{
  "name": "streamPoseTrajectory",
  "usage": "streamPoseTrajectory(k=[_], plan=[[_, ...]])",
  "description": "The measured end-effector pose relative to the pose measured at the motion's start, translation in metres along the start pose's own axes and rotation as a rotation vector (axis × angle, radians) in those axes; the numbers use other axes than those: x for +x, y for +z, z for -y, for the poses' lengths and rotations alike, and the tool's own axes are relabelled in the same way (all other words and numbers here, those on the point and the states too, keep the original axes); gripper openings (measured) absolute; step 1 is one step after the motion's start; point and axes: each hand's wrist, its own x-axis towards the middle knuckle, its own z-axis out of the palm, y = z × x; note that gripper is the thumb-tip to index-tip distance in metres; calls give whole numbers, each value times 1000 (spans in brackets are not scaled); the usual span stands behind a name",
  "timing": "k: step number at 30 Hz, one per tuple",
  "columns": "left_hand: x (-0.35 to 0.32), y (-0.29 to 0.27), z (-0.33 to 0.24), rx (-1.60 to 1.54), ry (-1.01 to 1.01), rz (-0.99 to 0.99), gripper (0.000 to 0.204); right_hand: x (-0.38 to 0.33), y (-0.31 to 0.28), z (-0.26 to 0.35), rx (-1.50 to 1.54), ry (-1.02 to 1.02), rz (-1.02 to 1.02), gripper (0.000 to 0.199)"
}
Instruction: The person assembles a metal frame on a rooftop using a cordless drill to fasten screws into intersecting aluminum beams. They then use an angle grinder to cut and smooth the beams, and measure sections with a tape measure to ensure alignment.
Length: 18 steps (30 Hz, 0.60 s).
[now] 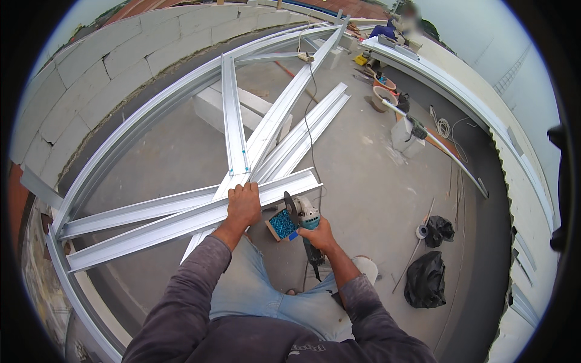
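Note:
My left hand (244,206) is closed over the upper edge of a silvery metal channel (163,225), which lies slantwise across other channels. In my right hand (316,235) is an angle grinder (308,219), gripped around its body. Its disc (290,209) stands close to the channel's right end; whether they touch I cannot tell. Just below that end sits a small box of blue screws (281,224), to the left of the grinder. A channel with a few blue screws (236,121) joins the longer diagonal member (290,97) beyond my left hand.
A pale block wall (121,60) curves along the far left. White blocks (236,112) lie under the frame. To the right are black bags (425,279), a block with a tool on it (407,134), buckets (384,91) and coiled cable (443,127). Another person (396,27) sits at the far right.

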Motion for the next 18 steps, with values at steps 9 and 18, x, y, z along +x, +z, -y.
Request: streamPoseTrajectory(k=[9,18], plan=[[2,1,-1,-5,-30,54,56,5,1,-3,-49,-24,-17,47],[1,-5,-3,17,-45,98,53,-1,6,-7,-45,38,-13,52]])
